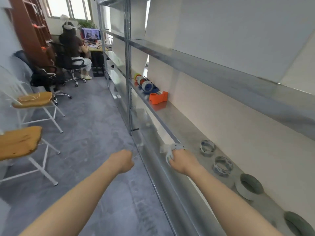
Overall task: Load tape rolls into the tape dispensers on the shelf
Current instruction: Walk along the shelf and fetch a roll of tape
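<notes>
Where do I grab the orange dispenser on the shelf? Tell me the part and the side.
Take the orange dispenser by its upright rear handle, the taller end toward the wall, coming from the open aisle side of the shelf. The round hub end faces the aisle and should stay free for a roll. It looks empty, and the blue dispenser crowds its far side.

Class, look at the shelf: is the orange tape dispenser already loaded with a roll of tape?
No: the orange tape dispenser stands bare on the shelf, its hub showing no roll.
</notes>
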